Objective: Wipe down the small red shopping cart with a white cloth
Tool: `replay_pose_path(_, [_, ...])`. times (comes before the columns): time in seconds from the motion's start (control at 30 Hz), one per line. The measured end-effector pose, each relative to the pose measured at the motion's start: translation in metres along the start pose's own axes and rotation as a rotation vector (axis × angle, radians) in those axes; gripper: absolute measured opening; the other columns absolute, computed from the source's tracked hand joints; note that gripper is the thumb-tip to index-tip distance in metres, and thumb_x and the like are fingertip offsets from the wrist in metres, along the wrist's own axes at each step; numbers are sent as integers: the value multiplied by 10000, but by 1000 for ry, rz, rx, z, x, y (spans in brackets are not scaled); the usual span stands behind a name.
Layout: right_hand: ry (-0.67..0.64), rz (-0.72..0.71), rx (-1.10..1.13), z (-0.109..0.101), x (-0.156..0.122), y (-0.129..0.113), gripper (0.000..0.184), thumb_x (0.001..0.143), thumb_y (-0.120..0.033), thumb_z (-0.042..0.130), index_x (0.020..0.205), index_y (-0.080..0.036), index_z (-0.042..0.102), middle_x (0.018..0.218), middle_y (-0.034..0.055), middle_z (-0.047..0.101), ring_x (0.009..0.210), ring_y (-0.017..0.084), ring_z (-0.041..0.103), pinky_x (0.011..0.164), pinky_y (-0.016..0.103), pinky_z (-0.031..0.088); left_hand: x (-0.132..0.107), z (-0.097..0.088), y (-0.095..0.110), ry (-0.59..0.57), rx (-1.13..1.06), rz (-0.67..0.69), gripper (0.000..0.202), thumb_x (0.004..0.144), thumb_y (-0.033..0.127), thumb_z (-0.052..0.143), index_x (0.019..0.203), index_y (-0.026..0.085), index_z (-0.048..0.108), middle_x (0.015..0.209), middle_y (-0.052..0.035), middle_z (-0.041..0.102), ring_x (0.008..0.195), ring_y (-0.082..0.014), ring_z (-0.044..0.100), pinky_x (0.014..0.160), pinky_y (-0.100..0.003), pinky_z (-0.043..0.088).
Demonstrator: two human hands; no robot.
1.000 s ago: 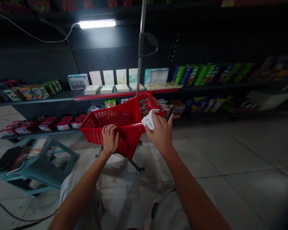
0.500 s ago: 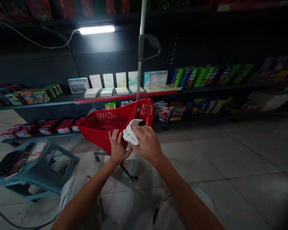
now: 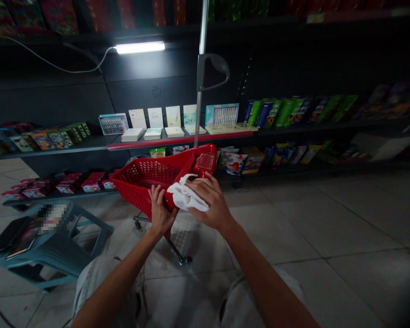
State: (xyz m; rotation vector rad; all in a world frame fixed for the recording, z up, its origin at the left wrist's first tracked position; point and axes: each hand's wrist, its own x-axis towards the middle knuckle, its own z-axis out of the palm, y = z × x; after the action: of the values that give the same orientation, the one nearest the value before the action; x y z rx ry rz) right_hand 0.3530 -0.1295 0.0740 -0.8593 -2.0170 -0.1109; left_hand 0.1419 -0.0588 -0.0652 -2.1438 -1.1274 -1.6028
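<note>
A red plastic shopping basket (image 3: 146,175) on a wheeled frame is tilted in front of me, its tall metal handle pole (image 3: 200,77) rising upward. My left hand (image 3: 160,212) grips the basket's near corner, fingers curled over the rim. My right hand (image 3: 210,202) is closed on a crumpled white cloth (image 3: 184,197) and presses it against the basket's near rim. My knees in pale trousers show at the bottom.
Dark shop shelves (image 3: 177,139) with cards, paint sets and coloured packs run across the back under a strip light (image 3: 140,47). A grey-blue plastic stool (image 3: 58,241) holding flat dark items stands at the left. Pale tiled floor (image 3: 310,223) spreads to the right.
My right hand with the cloth has slid leftward and nearer along the basket's rim. The left hand shifted right to the near corner. The basket has turned and tipped lower.
</note>
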Motion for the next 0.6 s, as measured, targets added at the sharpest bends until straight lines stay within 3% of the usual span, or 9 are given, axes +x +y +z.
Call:
replay_pose_path(0.37, [64,98,58,-1,2,11,309,835,-303,596,1130,-256,677,1127,60,725,1224,282,590,1172,508,387,-3,-28,-23,-2,-39,4,888,806,310,730,1549,237,248,1590,-208,376,1589,-402,167,1237,-729,179])
replay_pose_path(0.6, [173,138,15,-6,9,37,250,831,-236,583,1064,-225,672,1067,73,716,1121,273,609,1057,455,472,-4,-49,-39,-14,-76,4,874,829,383,715,1553,243,244,1593,-215,362,1592,-412,142,1223,-731,202])
